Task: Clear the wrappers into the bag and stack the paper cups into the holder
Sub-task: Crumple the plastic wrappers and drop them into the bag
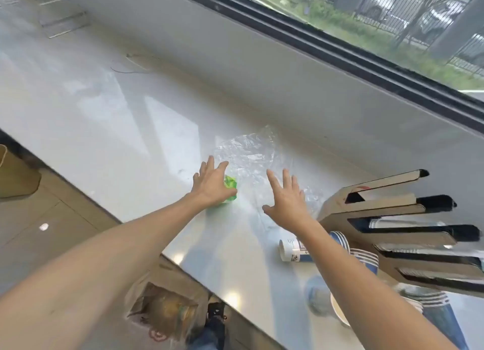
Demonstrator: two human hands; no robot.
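Both bare arms reached out over the glossy white counter (110, 129) that ran beneath the window (392, 22). The left hand (212, 184) lay flat with its fingers spread, the palm pressing down on a crumpled green wrapper (231, 184) that poked out from under its thumb side; it was covering the wrapper, not clenched round it. The right hand (286, 196) hovered with fingers splayed and nothing in it, just above the near edge of a crinkled clear plastic wrapper (248, 153) spread on the counter between and beyond the two hands. To the right stood a slotted cardboard holder (379, 205), tilted in the wide view. Below it, partly hidden by the right forearm, a blue-and-white paper cup (290, 250) lay on its side, with striped cups (364, 258) next to it and another cup (340, 313) near the bottom edge, its opening showing. Down past the counter's front edge, near the floor, a translucent plastic bag (162, 310) hung open with something brownish inside.
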